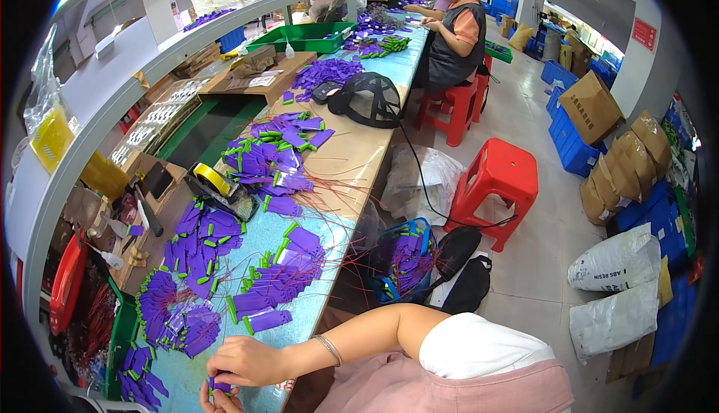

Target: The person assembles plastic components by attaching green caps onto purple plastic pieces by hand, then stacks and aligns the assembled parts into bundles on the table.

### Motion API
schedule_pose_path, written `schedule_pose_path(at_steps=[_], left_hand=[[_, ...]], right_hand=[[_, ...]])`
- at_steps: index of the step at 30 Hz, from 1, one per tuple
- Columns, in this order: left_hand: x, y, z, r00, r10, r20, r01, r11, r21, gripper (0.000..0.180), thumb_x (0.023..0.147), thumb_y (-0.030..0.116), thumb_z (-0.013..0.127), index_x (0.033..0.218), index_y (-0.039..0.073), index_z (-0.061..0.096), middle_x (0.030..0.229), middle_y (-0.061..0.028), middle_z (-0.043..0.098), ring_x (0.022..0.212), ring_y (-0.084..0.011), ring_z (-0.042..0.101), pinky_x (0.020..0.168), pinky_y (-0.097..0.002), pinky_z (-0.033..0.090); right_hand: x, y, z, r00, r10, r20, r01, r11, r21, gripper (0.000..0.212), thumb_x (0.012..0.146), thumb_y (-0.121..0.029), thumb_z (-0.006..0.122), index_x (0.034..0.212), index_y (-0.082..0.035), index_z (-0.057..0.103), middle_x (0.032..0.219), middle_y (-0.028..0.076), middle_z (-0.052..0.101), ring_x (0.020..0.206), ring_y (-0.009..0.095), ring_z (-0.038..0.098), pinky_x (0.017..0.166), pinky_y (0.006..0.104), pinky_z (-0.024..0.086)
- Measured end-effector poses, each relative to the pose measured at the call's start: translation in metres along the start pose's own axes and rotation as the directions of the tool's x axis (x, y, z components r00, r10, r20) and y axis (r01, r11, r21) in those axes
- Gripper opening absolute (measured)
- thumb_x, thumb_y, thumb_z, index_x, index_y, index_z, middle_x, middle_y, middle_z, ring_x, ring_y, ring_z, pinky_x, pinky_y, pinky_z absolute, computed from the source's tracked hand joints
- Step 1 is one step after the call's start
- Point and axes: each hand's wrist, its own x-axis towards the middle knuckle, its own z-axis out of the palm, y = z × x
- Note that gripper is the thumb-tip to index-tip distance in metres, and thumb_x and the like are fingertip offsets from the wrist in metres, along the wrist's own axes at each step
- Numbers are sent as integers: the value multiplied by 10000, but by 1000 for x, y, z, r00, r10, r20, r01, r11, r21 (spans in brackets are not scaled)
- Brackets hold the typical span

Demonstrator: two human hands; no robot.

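Close together at the table's near end, my right hand (251,360) and my left hand (217,404) pinch a small purple plastic piece (220,385) with a bit of green on it. My fingers cover most of it, and the lower edge cuts off part of my left hand. A fanned heap of purple pieces with green ends (180,323) lies just beyond them. Further right, a stacked row of like pieces (273,282) has thin red wires trailing from it. Another loose pile (138,375) sits to the left.
A yellow tape roll (212,179) sits in a dispenser beyond the heaps. Further along are a black mesh cap (367,100) and a green tray (307,38). A blue basket of purple pieces (408,259) and a red stool (496,181) stand right of the table. A co-worker (453,35) sits far off.
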Motion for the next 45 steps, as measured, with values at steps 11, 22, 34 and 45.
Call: schedule_pose_path(at_steps=[11,22,34,45], left_hand=[[0,1,0,996,53,73,-56,998,31,324,922,171,521,1162,-44,493,929,-100,584,763,-142,531,656,-240,438],[-8,8,9,999,19,-26,-19,1000,-17,368,932,215,500,1168,-66,470,965,-152,571,826,-190,559,693,-276,486],[-4,-28,-26,962,177,210,-208,968,138,196,895,108,539,1053,0,495,941,-70,562,744,-113,528,662,-233,427],[-4,18,7,887,230,401,-399,819,412,131,790,46,619,904,-16,601,785,-156,617,691,-254,599,624,-306,465]], right_hand=[[-2,6,-6,996,-84,18,85,992,-93,180,776,-168,636,843,-51,518,807,80,547,739,269,537,674,359,415],[-3,11,-1,1000,6,1,-6,999,-47,230,768,-192,648,856,-45,494,825,86,546,769,294,542,686,374,430],[-7,10,-13,940,224,258,-311,875,371,164,839,-147,595,867,8,548,775,95,567,687,180,565,602,297,448],[7,6,-42,892,102,440,-103,994,-21,138,798,-168,621,803,-29,618,747,124,610,688,300,591,598,374,462]])
